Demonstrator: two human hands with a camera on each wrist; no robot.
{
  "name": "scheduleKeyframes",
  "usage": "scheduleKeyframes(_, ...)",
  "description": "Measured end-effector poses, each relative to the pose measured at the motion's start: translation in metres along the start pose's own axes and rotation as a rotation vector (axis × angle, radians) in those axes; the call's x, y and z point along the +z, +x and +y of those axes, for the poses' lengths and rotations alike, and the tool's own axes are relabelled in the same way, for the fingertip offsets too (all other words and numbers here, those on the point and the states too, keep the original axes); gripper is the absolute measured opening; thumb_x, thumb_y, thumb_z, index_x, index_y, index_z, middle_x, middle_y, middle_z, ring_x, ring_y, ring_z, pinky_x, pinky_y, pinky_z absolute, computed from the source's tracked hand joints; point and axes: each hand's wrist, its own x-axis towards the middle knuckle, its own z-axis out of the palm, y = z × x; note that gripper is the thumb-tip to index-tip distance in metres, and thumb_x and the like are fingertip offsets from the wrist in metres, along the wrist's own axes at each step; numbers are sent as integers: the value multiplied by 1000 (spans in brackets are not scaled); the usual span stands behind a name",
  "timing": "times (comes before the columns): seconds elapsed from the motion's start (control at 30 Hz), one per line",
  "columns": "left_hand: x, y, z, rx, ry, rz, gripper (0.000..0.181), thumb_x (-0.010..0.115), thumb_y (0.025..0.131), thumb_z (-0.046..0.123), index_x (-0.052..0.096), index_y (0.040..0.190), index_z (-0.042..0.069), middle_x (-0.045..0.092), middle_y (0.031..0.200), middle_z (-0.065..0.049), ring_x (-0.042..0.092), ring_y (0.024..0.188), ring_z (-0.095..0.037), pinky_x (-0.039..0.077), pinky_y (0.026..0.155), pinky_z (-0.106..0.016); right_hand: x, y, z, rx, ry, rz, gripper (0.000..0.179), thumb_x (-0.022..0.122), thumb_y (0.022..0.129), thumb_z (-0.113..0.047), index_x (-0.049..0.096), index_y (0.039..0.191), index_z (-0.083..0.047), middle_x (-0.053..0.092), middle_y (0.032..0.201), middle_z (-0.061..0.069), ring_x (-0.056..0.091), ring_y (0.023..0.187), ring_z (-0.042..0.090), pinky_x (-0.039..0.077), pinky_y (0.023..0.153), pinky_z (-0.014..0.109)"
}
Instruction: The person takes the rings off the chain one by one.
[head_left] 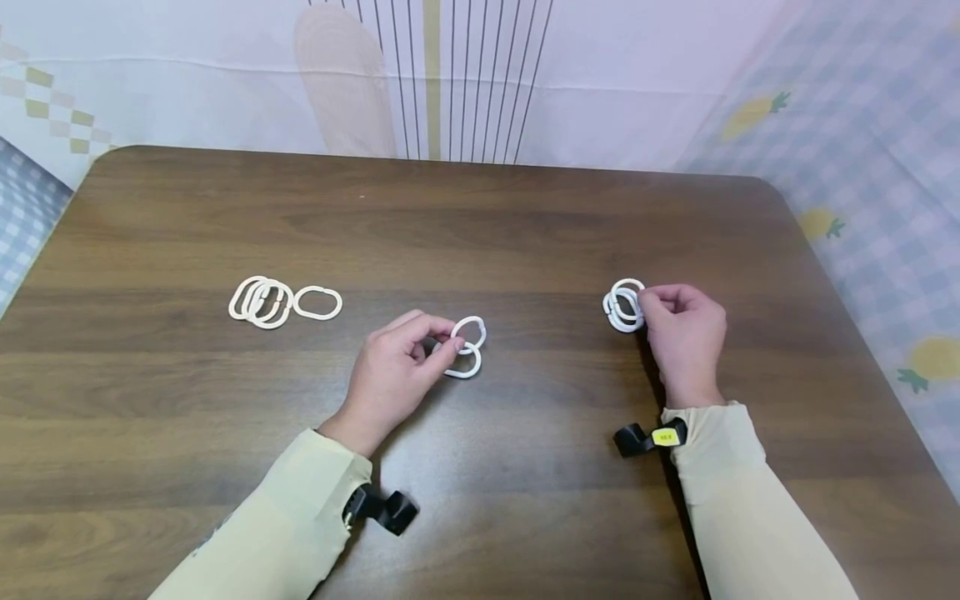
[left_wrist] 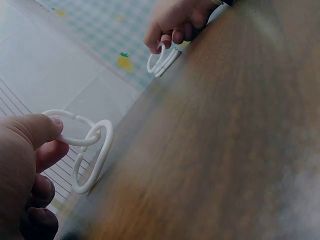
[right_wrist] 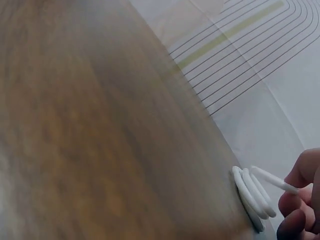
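My left hand (head_left: 392, 371) pinches a white oval plastic link (head_left: 483, 335) between thumb and forefinger. A second white link (left_wrist: 103, 152), threaded through the first, hangs below it. Small gaps show in both loops in the left wrist view. Whether the lower link touches the table cannot be told. Farther right, my right hand (head_left: 688, 337) pinches one white link (right_wrist: 272, 179) by its edge. That link is tilted up over a small pile of white links (right_wrist: 256, 194) lying on the table. Whether it is joined to them is unclear.
On the left of the brown wooden table (head_left: 187, 417), several white links (head_left: 244, 287) overlap in a cluster. A single link (head_left: 318, 317) lies just right of them. A patterned cloth (head_left: 600, 108) hangs behind the table. Each wrist carries a black camera mount (head_left: 393, 511).
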Motion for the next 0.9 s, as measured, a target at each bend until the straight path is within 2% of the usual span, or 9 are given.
scheduleKeyframes(0.17,0,0,1,-10,4,-7,9,79,86,12,76,94,10,65,80,5,45,57,-5,36,52,-21,-4,0,4,-40,-131,-14,24,67,86,-27,76,92,-5,61,65,-12,55,69,10,40,64,22)
scheduleKeyframes(0.33,0,0,1,-17,1,-8,9,80,85,12,76,93,10,65,80,6,45,56,-5,36,51,-21,-7,-1,5,-89,-239,-42,26,65,88,-30,76,90,-6,63,70,-5,55,72,15,40,65,25)
scheduleKeyframes(0.5,-1,0,1,-16,-4,-9,9,80,85,11,76,93,9,66,80,5,45,57,-6,36,52,-20,-9,-1,3,-107,-293,-79,29,64,89,-33,74,89,-7,66,74,3,55,74,19,40,67,28)
scheduleKeyframes(0.7,0,0,1,-15,-7,-11,9,80,85,11,76,93,9,66,79,5,45,57,-6,36,52,-20,-10,1,4,-81,-284,-87,33,64,90,-36,73,91,-5,66,77,5,55,76,19,40,69,28)
scheduleKeyframes(0.9,0,0,1,-21,-4,-13,9,79,85,11,76,93,9,66,80,5,45,57,-6,36,52,-21,-9,2,5,-61,-200,-38,36,66,91,-39,72,92,-4,61,72,-4,54,72,15,39,68,25)
